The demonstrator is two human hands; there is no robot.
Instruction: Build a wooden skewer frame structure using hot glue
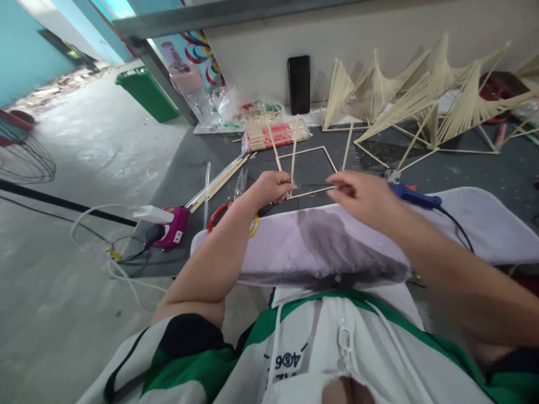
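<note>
At the bottom of the frame, the person's white, green and navy clothing (311, 348) fills the foreground. Just beyond it, a lilac cloth (261, 252) with a dark stain across its middle lies along the near edge of the grey tabletop (181, 174). A magenta socket block (177, 227), a white plug in it, sits at the left of the frame. Scissors (217, 216) with red and yellow handles lie partly hidden behind the left forearm. At the right of the cloth, a blue glue gun (415, 196) trails its black cable toward the lower right.

In the centre of the frame lies the stick frame (314, 192), a four-sided outline with slim sticks rising from it. The left hand (273, 186) is at its near left corner, fingers bent and pinching the foot of one rising stick. The right hand (356, 191) is at its near right corner, fingers curled; whether they grip anything cannot be told.

Left of centre, loose sticks (223, 180) lie aslant, a clear rod (206, 196) crossing them. Farther up is a red-labelled packet of sticks (273, 136). A black phone (298, 84) leans against the wall panel (252, 62) at upper centre, with fanned stick models (457, 106) at upper right. A bottle (189, 84) stands at upper left; beyond it, a green bin (147, 92) is on the floor (84, 123).
</note>
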